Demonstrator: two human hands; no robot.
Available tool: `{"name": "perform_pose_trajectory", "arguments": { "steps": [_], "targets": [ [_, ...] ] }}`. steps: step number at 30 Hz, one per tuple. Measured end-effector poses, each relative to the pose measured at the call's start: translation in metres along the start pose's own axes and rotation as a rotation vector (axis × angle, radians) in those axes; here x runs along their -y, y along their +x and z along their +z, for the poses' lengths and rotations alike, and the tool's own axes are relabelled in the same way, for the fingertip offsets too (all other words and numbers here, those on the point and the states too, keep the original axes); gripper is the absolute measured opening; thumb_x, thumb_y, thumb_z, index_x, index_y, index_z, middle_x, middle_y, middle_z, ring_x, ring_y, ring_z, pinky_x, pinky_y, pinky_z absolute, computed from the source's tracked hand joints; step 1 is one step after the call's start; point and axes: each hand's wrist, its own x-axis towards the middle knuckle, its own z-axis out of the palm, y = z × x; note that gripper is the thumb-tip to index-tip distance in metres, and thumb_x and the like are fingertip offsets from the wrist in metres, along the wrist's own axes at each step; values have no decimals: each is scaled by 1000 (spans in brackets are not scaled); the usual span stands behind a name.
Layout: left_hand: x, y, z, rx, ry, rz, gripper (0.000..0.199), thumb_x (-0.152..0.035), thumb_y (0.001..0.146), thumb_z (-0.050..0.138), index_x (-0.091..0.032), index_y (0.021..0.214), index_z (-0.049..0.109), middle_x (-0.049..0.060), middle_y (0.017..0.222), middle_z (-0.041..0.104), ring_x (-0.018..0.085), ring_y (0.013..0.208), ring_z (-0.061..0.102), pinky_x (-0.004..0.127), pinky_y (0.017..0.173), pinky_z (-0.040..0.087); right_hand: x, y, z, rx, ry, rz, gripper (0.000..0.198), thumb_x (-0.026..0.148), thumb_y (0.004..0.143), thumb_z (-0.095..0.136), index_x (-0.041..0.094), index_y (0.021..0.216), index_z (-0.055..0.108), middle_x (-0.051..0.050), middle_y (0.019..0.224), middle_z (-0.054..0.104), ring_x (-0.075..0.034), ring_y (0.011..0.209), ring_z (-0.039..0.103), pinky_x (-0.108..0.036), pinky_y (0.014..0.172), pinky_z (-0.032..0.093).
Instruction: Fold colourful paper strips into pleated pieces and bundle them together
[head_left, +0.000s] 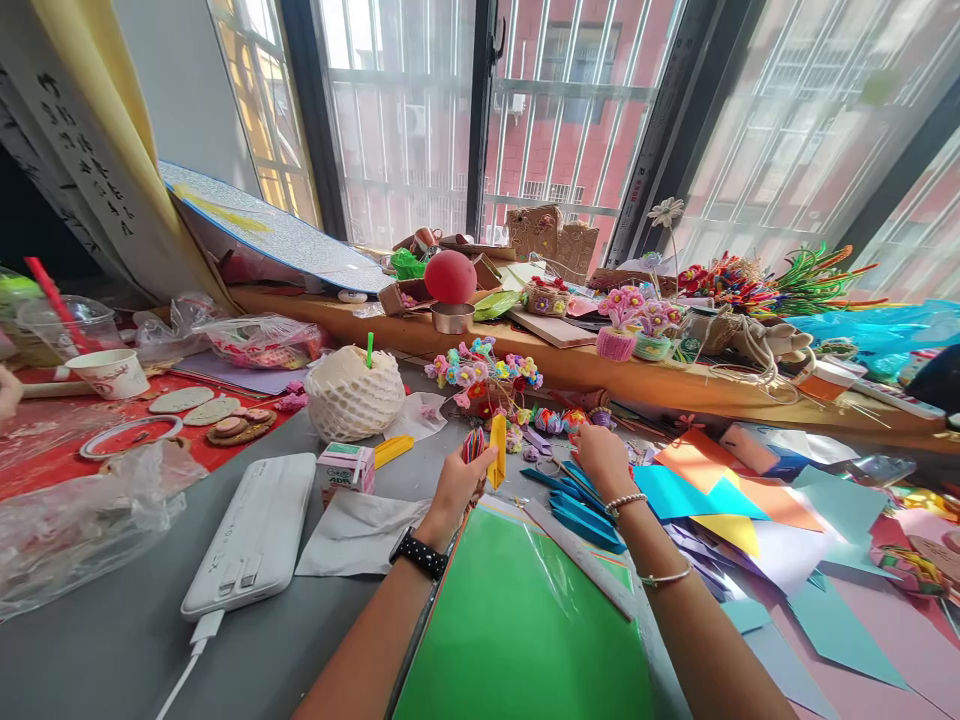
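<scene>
My left hand (pixel 452 492), with a black dotted watch band at the wrist, is closed. It grips a bundle of multicoloured thread (pixel 472 446), and a yellow folded paper piece (pixel 496 455) stands up at its fingertips. My right hand (pixel 604 462) reaches over blue folded paper pieces (pixel 581 510). Its fingers are curled downward, and whatever lies between them is hidden. Below both hands is a green sheet under clear film (pixel 525 620), with a ruler-like strip (pixel 581 560) across its upper right. Crocheted flowers (pixel 480 375) stand just beyond my hands.
A coconut in foam net (pixel 356 392), a small pink box (pixel 346 470), a tissue (pixel 360 530) and a white power bank (pixel 251 535) are on the left. Coloured paper sheets (pixel 847 620) cover the right. A wooden ledge (pixel 525 350) bears crafts. Another person's hand (pixel 9 392) shows far left.
</scene>
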Motion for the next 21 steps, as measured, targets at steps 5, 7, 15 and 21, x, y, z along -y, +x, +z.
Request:
{"name": "perform_pose_trajectory", "arguments": {
  "steps": [5, 7, 15, 21],
  "targets": [
    [-5, -5, 1, 141, -170, -44, 29, -37, 57, 61, -16, 66, 43, -13, 34, 26, 0, 26, 16, 13, 28, 13, 5, -17, -6, -174, 628, -2, 20, 25, 77, 41, 15, 78, 58, -9, 73, 63, -20, 70, 58, -29, 62, 41],
    [-6, -6, 2, 146, -174, -42, 29, -36, 57, 61, -16, 66, 44, -13, 34, 27, 0, 26, 16, 13, 28, 13, 15, -23, -7, -112, 1053, -25, 19, 26, 73, 46, 14, 81, 57, -7, 75, 64, -18, 68, 59, -29, 62, 44],
    [0, -4, 5, 65, 50, 47, 26, -35, 59, 59, -17, 63, 41, -11, 34, 32, 1, 25, 22, 16, 28, 13, 55, -42, -15, 6, 1668, 5, 21, 31, 62, 58, 13, 74, 57, -3, 68, 62, -13, 61, 57, -26, 63, 44],
    [0, -7, 8, 60, 134, 119, 22, -32, 57, 61, -15, 64, 48, -10, 35, 35, 2, 30, 27, 16, 32, 18, 66, -46, -3, -69, 1535, -4, 23, 34, 64, 55, 12, 70, 57, -3, 66, 60, -13, 60, 54, -25, 58, 44]
  ]
}}
